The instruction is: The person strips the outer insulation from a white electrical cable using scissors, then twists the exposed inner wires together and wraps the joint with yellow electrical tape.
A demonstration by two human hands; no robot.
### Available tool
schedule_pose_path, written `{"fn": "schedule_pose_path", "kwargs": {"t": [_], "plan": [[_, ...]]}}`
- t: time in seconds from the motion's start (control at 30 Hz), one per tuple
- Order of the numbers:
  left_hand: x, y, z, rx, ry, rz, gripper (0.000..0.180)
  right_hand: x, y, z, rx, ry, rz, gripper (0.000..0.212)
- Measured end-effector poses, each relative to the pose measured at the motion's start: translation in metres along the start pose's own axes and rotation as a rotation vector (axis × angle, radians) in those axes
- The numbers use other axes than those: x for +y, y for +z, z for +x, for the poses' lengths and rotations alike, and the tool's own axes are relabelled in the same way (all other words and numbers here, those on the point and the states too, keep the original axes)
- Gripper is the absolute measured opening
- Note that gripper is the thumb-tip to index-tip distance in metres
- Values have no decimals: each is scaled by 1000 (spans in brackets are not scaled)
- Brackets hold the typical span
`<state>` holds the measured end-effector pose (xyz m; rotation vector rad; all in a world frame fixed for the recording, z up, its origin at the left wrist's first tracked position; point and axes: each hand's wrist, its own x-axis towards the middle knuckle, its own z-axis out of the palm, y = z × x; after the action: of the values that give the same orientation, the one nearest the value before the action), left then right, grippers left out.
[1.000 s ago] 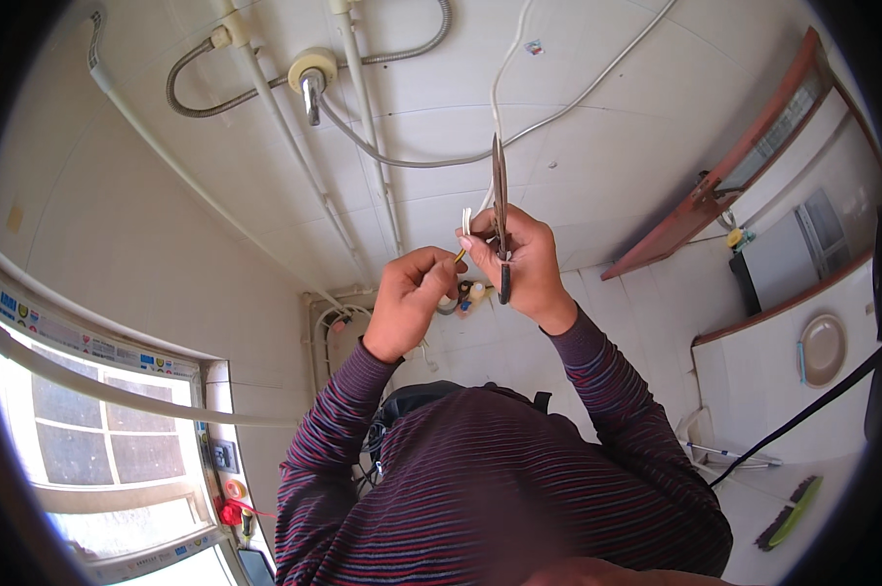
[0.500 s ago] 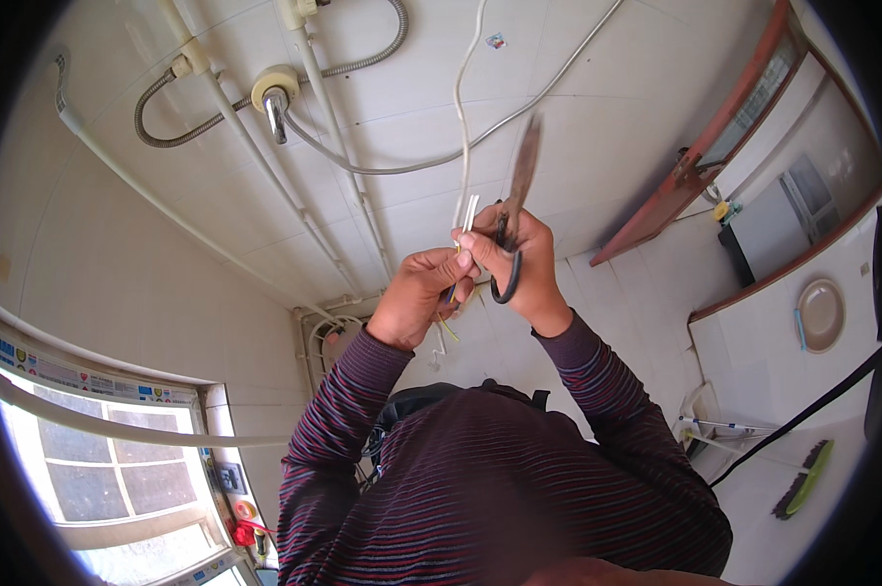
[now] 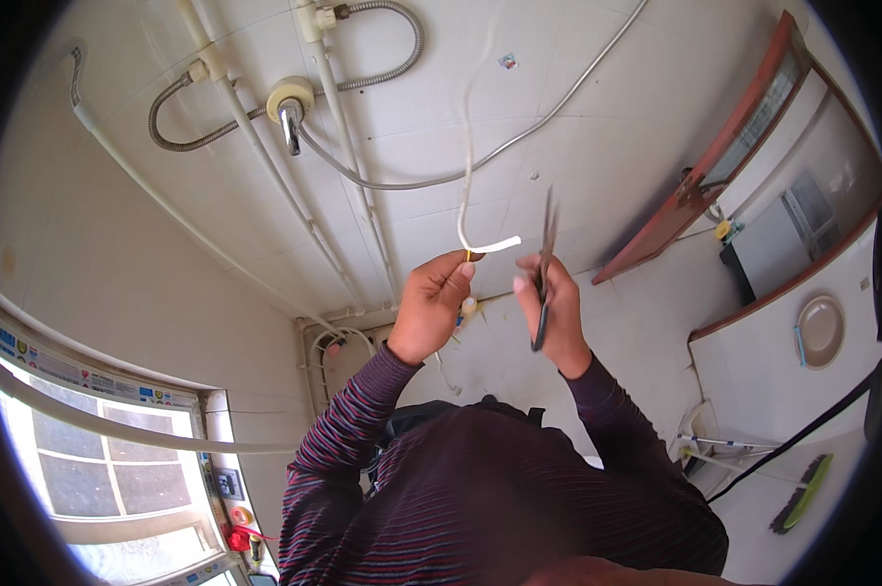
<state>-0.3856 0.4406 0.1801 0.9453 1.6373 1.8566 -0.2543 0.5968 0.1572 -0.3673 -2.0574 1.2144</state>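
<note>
Head view: the step seems to be preparing the white cable (image 3: 463,210), at one o'clock from the left hand (image 3: 436,305); the next move probably calls for a steady pinch. Left thumb and finger are together on its bend. At three o'clock, the blurred right hand (image 3: 564,322) grips scissors (image 3: 548,239), thumb seemingly parted.

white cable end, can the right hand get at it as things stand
Probably yes: the white cable end sticks out toward the right hand, with nothing visible between them, though that hand already holds scissors.
</note>
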Motion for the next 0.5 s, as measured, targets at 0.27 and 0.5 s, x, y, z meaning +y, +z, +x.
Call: {"fn": "schedule_pose_path", "kwargs": {"t": [0.27,0.5], "plan": [[9,14,19,-92,112,31,34,-6,-22,-28,47,-182,-391,42],[16,29,28,-166,147,49,29,-9,-27,-16,39,-232,-530,44]]}}
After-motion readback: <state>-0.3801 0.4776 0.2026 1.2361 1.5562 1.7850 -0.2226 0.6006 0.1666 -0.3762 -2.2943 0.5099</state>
